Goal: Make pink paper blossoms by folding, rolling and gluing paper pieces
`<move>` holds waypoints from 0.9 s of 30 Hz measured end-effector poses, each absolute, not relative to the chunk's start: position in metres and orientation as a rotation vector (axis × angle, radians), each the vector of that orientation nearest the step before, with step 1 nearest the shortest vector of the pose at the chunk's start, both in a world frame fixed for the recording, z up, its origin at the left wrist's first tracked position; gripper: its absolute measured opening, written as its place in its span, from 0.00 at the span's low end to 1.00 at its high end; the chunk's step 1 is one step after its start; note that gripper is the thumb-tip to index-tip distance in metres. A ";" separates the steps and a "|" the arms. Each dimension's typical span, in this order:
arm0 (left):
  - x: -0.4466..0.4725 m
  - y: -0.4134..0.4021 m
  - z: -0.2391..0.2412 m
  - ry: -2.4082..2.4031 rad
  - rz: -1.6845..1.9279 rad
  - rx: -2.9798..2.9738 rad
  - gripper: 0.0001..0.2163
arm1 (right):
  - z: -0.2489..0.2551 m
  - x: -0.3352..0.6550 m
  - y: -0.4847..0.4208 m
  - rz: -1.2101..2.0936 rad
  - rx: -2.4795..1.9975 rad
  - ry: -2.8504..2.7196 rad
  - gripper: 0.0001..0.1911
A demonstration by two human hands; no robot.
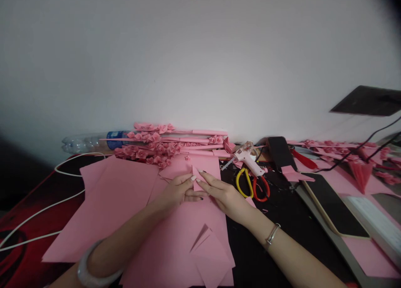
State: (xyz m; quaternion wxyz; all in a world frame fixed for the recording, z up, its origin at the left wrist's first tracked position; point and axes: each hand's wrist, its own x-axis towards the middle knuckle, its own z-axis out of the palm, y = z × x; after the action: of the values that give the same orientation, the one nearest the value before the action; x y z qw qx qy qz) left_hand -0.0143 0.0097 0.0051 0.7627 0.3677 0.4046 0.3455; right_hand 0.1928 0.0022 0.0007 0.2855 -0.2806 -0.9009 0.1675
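Between my two hands is a small folded piece of pink paper (197, 185), held just above larger pink sheets. My left hand (178, 190) pinches its left side, thumb on top and fingers beneath. From the right, my right hand (221, 193) presses its fingers onto the paper's face and edge. Large pink sheets (125, 196) spread under and beside my left forearm. Nearer to me lie several small cut pink squares (211, 254), stacked loosely on the big sheet.
Pink paper flowers (163, 148) with rolled stems lie along the wall, beside a plastic bottle (84, 144). Right of my hands are a glue gun (247, 157), scissors (253, 185) with yellow and red handles, a dark phone (278, 152) and another phone (335, 204). A white cable (31, 215) curves at left.
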 end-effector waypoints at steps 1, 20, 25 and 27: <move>-0.014 0.010 0.005 0.880 0.751 0.797 0.14 | 0.001 0.193 0.002 0.438 -0.753 -2.412 0.36; -0.016 0.012 0.007 0.817 0.738 0.779 0.17 | 0.005 0.194 0.000 0.396 -0.785 -2.461 0.34; -0.017 0.011 0.009 0.782 0.723 0.883 0.16 | 0.006 0.193 0.000 0.382 -0.796 -2.457 0.33; -0.018 0.011 0.007 0.761 0.715 0.929 0.17 | 0.006 0.193 0.000 0.383 -0.804 -2.454 0.34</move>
State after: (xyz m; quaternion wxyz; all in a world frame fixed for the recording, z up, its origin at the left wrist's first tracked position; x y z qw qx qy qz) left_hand -0.0181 0.0109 0.0075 0.7657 0.4278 0.3501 0.3289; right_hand 0.1926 -0.0003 0.0063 0.2621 -0.2973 -0.9071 0.1415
